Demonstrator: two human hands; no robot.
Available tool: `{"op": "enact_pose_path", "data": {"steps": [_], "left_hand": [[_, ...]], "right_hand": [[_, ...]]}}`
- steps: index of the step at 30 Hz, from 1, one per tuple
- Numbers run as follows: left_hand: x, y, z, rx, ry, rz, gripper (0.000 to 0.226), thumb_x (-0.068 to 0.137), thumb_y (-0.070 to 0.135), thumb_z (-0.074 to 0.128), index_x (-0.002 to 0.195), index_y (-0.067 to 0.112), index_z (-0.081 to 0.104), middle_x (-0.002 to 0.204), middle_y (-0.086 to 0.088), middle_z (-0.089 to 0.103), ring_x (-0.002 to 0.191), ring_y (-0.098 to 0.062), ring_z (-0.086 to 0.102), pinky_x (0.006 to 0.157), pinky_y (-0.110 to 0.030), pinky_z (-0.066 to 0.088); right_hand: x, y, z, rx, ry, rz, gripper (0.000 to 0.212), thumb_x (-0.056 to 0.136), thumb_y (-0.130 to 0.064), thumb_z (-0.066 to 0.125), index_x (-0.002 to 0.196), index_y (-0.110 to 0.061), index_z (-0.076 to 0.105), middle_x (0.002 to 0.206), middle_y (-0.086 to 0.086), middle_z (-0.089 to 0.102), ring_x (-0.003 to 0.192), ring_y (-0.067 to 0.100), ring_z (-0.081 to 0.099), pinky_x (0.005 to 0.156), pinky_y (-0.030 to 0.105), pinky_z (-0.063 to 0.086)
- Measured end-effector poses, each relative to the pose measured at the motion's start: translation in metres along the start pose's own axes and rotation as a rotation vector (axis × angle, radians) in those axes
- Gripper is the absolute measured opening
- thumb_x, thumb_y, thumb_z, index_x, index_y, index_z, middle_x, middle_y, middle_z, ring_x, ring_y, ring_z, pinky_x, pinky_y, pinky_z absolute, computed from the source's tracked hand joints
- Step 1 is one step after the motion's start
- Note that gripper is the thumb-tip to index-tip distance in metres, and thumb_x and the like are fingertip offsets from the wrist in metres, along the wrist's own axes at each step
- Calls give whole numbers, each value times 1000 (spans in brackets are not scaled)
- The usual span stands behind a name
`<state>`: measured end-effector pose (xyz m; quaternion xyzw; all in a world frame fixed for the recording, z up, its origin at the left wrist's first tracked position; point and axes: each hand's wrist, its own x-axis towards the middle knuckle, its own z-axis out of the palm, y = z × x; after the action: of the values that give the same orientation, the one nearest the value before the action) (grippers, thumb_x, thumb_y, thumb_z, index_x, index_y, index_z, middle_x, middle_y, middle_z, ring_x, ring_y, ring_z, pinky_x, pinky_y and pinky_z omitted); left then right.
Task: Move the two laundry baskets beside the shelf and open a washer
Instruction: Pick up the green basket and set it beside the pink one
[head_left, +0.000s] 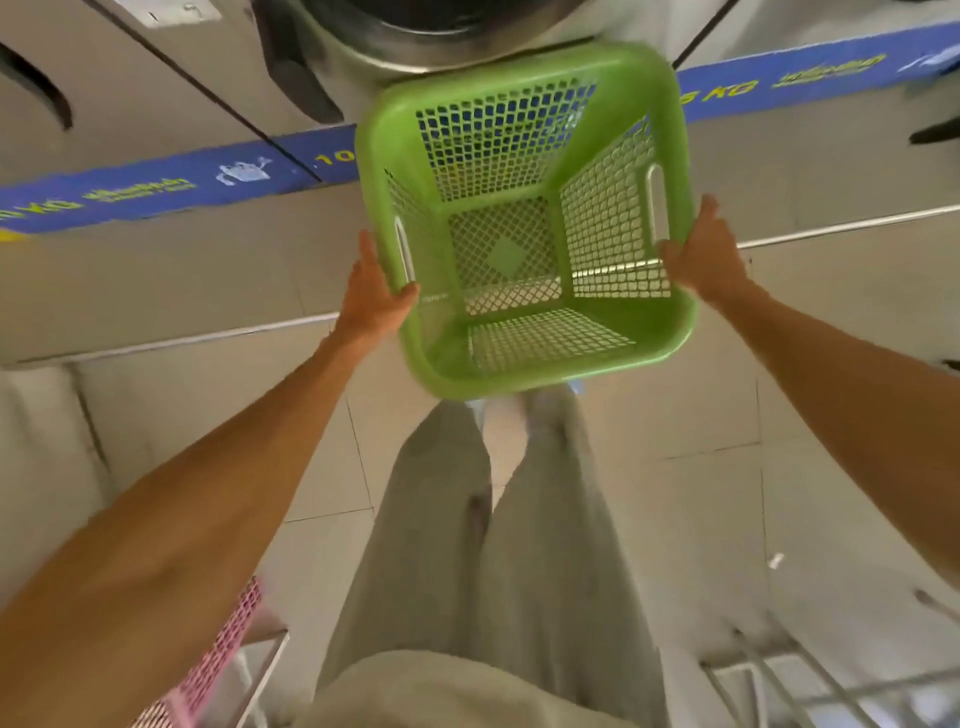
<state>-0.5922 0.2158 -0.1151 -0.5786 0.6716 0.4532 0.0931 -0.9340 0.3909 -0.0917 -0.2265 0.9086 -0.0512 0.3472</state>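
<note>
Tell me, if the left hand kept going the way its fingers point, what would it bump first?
Probably the washer front. The left hand grips the green basket rim, fingers pointing ahead toward the machines; depth is unclear.

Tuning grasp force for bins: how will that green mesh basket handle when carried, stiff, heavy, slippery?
Probably light: the green basket is empty, with perforated walls. Likely fairly stiff, since its thick rolled rim looks undistorted between the left hand and right hand. The smooth plastic may slip; its side handle slots would give surer purchase.
</note>
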Motion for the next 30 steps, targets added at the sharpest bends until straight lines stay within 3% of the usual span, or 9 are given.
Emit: {"op": "enact_pose_path", "data": {"steps": [4, 10, 13, 15, 18, 20, 23, 25, 30], "left_hand": [[7, 11, 7, -74, 45, -24, 84, 87, 17, 70, 151, 3, 17, 141, -23, 50, 123, -40, 54, 99, -42, 48], [-53, 6, 11, -108, 186, -87, 58, 91, 12, 60, 142, 10, 32, 104, -11, 63, 73, -26, 64, 49, -15, 44], [-112, 3, 11, -195, 327, -169, 58, 92, 8, 55, 146, 8, 35, 110, -16, 67, 94, -40, 66, 74, -41, 56], [-153, -4, 8, -270, 449, -199, 60, 92, 1, 54, 149, 3, 35, 107, -25, 67, 90, -41, 66, 80, -50, 54], [-214, -21, -1, -365, 612, -290, 58, 92, -2, 53, 148, 0, 37, 100, -29, 65, 84, -43, 65, 71, -39, 48], [-254, -43, -8, -415, 684, -391, 58, 93, 1, 52, 149, 4, 37, 108, -29, 64, 91, -42, 65, 74, -37, 45], [-319, -80, -16, -517, 749, -512, 57, 97, 8, 46, 152, 11, 32, 116, -25, 61, 93, -38, 65, 80, -42, 54], [-363, -102, -17, -592, 820, -546, 53, 99, 12, 43, 151, 13, 31, 113, -23, 60, 85, -36, 66, 71, -44, 59], [-457, -161, -12, -719, 1003, -699, 50, 99, 11, 48, 147, 13, 34, 104, -17, 60, 85, -28, 65, 65, -34, 59]], "right_hand": [[27, 3, -4, -3, -20, 18, 76, 93, -23, 58, 151, 1, 14, 126, 34, 56, 113, 49, 57, 91, 48, 47], [5, 7, -31, -58, -77, -40, 54, 98, -40, 48, 132, 2, 41, 120, 34, 60, 105, 47, 61, 82, 43, 48], [-32, 2, -47, -93, -56, -169, 45, 99, -41, 46, 116, 0, 50, 106, 34, 64, 94, 47, 64, 74, 44, 47], [-59, -8, -51, -131, -39, -285, 41, 99, -41, 47, 110, -1, 50, 99, 32, 66, 88, 47, 65, 68, 41, 45], [-98, -30, -41, -195, -78, -422, 40, 97, -41, 51, 106, -3, 48, 94, 30, 67, 87, 47, 66, 71, 46, 50], [-119, -57, -28, -279, -135, -518, 39, 95, -39, 55, 105, -1, 47, 93, 31, 66, 86, 48, 66, 72, 49, 53], [-150, -117, 1, -396, -194, -727, 37, 94, -31, 59, 105, 4, 49, 96, 38, 64, 91, 52, 64, 73, 51, 50], [-176, -162, 25, -464, -224, -865, 37, 93, -28, 61, 107, 5, 51, 98, 38, 64, 92, 52, 64, 74, 51, 50], [-271, -278, 90, -621, -278, -1180, 43, 93, -39, 56, 112, 0, 56, 104, 31, 67, 98, 46, 65, 80, 50, 54]]}}
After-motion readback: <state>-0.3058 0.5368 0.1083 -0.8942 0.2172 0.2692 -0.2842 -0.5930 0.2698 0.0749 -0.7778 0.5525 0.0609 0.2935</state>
